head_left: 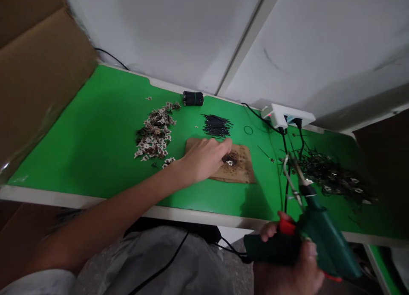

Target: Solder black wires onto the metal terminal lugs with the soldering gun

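Note:
My left hand [206, 158] rests over a scorched brown board [246, 169], its fingers curled together in a pinch. Whatever lies between the fingertips is hidden from me. Just beside them, a small white metal part [229, 163] sits on the board's dark burnt patch. In my right hand [305, 265] is a green soldering gun [330, 244] with a red trigger, its tip pointing up and away over the table, to the right of the board. Behind the board lies a loose stack of short black wires [217, 126].
A heap of small metal parts [155, 135] lies left of the board, and a tied bundle of black wires [193, 99] behind. At right are a tangled pile of wired pieces [338, 177] and a white power strip [302, 114] with cords. A cardboard box [41, 73] stands at left.

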The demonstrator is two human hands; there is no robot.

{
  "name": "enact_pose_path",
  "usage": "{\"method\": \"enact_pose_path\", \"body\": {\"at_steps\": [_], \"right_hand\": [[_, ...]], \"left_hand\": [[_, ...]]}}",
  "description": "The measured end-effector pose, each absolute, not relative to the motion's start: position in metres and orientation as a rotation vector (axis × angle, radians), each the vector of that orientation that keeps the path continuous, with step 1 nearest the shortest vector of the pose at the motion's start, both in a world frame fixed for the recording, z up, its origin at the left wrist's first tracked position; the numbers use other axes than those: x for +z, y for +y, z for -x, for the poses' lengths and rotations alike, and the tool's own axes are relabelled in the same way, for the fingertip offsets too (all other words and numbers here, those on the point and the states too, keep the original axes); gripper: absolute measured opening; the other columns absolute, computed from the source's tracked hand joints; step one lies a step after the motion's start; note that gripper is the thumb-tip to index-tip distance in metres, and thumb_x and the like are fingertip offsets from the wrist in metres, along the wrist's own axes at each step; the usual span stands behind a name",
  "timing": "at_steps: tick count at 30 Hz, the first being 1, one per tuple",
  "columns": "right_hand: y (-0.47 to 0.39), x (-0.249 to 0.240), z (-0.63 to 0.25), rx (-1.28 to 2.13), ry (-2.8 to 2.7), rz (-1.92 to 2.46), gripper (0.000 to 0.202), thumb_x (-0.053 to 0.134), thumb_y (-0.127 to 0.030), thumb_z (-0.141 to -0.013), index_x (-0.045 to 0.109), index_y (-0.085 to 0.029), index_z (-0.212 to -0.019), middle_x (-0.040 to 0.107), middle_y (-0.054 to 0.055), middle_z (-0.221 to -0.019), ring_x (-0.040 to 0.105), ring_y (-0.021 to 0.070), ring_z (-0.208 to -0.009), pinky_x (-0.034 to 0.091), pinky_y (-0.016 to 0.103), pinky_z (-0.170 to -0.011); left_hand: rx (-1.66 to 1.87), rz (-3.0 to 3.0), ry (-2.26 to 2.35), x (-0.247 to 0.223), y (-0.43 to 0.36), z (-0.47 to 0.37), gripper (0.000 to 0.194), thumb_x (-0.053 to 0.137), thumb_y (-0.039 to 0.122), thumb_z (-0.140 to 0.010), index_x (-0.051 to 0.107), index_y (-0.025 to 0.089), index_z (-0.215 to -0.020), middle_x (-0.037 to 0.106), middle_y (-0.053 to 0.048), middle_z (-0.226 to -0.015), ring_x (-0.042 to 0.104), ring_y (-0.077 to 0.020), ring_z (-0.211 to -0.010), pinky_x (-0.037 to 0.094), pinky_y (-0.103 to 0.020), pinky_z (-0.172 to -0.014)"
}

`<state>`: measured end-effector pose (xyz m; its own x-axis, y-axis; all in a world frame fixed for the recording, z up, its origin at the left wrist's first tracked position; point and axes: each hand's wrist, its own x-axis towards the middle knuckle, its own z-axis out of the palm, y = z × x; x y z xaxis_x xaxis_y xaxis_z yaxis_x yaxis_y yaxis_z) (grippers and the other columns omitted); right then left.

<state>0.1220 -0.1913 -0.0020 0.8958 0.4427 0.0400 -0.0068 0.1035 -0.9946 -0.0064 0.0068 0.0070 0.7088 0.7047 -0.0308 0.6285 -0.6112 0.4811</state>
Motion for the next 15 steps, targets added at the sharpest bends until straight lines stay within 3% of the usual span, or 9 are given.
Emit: {"method": "enact_pose_path", "body": {"at_steps": [8, 15], "right_hand": [[-0.139, 0.000, -0.147, 0.287, -0.236, 1.356, 0.029, 0.064, -0.044, -0.079, 0.062, -0.019, -0.093, 0.065, 0.006, -0.094, 0.053, 0.0171, -0.066, 0.040, 0.032, -0.057], [-0.149, -0.018, -0.161, 0.155, -0.201, 1.330, 0.023, 0.059, -0.048, -0.076, 0.057, -0.026, -0.083, 0.060, 0.007, -0.086, 0.049, 0.0225, -0.065, 0.041, 0.041, -0.059]], "left_hand": [[0.253, -2.494, 1.028, 0.008, 0.004, 0.005, 0.026, 0.060, 0.014, -0.087, 0.061, 0.023, -0.112, 0.077, -0.002, -0.091, 0.073, -0.0231, -0.084, 0.048, -0.031, -0.071], [0.423, -2.398, 0.850, 0.015, 0.007, -0.018, 0.019, 0.061, 0.020, -0.090, 0.062, 0.026, -0.107, 0.077, 0.006, -0.093, 0.073, -0.0205, -0.088, 0.050, -0.031, -0.072]]}}
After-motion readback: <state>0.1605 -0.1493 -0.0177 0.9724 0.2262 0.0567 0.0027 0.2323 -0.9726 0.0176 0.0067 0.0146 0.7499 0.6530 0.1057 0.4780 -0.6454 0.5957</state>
